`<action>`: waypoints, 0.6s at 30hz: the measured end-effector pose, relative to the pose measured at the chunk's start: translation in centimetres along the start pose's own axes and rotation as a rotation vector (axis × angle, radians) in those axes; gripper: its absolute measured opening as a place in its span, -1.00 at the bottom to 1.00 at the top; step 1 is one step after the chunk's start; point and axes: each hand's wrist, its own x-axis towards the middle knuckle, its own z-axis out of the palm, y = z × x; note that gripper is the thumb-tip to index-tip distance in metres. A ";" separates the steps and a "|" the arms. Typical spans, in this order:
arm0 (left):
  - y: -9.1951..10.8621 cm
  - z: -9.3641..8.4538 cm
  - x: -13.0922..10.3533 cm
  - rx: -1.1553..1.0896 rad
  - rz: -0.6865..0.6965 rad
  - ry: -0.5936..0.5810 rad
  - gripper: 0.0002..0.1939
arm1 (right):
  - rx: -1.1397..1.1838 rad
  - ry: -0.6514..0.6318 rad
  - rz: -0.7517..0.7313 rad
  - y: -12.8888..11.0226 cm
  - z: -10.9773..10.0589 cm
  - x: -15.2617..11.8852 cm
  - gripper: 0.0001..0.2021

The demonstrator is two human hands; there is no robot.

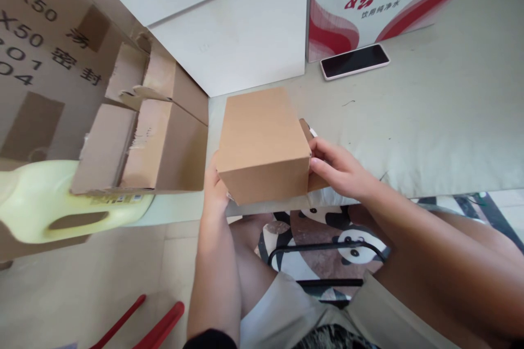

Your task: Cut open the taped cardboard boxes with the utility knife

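Observation:
A plain brown cardboard box [264, 131] lies at the front edge of the pale padded surface, its top and near side facing me. My left hand [215, 185] grips its left side, with the fingers mostly hidden behind and under the box. At the right end, my right hand [333, 166] pinches the box's edge beside a brown flap [306, 130] that sticks out. Something small and white [313, 132] shows by that flap, too small to name.
Several brown boxes [180, 147] stand at left by a large printed carton [49, 54] and a yellow jug [36, 202]. Behind are a white box [245, 38], a red-and-white carton [335, 22] and a phone [355, 61]. Red handles [161, 327] show low at left.

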 end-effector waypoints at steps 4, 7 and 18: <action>-0.3 -0.2 0.0 0.010 -0.013 -0.024 -0.57 | 0.013 -0.013 0.002 -0.1 -0.1 0.0 -0.77; -0.3 -0.2 -0.1 0.021 -0.028 -0.057 -0.64 | 0.008 -0.008 0.000 0.0 0.0 0.0 -0.79; -0.2 0.0 -0.3 0.027 -0.067 -0.063 -0.67 | -0.003 -0.024 0.033 -0.2 0.0 -0.1 -0.79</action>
